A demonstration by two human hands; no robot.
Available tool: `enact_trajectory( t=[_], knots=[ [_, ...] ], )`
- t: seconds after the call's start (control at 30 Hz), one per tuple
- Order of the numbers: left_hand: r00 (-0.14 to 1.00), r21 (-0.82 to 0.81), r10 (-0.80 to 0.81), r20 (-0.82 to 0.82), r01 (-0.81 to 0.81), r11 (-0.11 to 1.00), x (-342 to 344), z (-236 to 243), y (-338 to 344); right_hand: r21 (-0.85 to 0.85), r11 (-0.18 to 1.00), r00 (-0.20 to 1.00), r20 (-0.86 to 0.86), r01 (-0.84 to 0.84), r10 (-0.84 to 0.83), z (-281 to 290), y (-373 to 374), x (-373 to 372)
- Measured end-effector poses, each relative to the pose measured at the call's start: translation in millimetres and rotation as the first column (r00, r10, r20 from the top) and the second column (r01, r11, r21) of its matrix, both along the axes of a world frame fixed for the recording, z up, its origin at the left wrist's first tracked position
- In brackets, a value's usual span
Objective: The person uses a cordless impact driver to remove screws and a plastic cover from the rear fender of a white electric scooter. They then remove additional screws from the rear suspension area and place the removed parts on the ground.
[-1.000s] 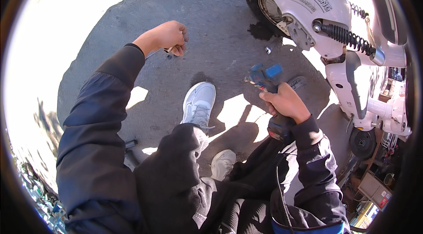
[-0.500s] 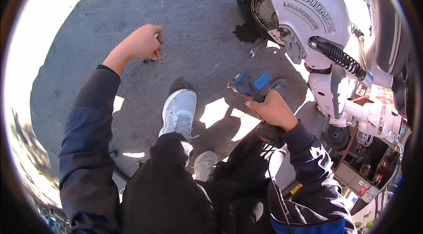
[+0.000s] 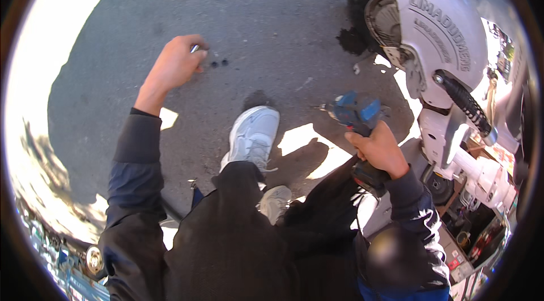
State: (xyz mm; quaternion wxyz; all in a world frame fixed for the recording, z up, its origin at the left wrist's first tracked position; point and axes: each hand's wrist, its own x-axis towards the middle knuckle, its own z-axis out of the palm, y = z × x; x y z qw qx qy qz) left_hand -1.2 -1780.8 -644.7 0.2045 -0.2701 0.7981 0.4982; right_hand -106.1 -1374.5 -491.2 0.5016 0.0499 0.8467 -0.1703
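Holds the left hand (image 3: 174, 63) outstretched toward the shaded ground (image 3: 277, 12), curled round a small metal piece (image 3: 195, 48), and clamps the right hand (image 3: 382, 149) on a blue drill (image 3: 354, 113).

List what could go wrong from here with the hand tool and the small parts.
1. The two small dark pieces on the grey pavement might get knocked away by the nearby left hand.
2. The small silvery metal piece in that hand could slip and drop.
3. If the blue-and-black power drill in the right hand were started accidentally, its bit might catch something.
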Motion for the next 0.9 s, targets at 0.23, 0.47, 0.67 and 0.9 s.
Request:
enact_trajectory(
  t=[0.23, 0.47, 0.67, 0.9],
  knots=[
    [0.931, 0.034, 0.363, -0.033, -0.362, 0.932, 25, 15, -39, -0.023, 0.999, 0.999, -0.02, 0.048, -0.048, 2, -6, 1],
    [0.977, -0.425, -0.032, -0.213, -0.063, 0.903, 28, -31, -4, -0.026, 1.0, 0.999, -0.045, -0.004, 0.003, 2, 1, 3],
    [0.911, -0.62, -0.388, -0.141, 0.224, 0.752, 6, -39, 41, -0.074, 0.997, 0.998, -0.054, -0.029, 0.025, 7, 1, 5],
    [0.862, -0.633, -0.5, -0.082, 0.343, 0.694, 35, -40, 30, -0.09, 0.991, 0.993, -0.082, -0.098, 0.09, 4, 14, 8]
  ],
)
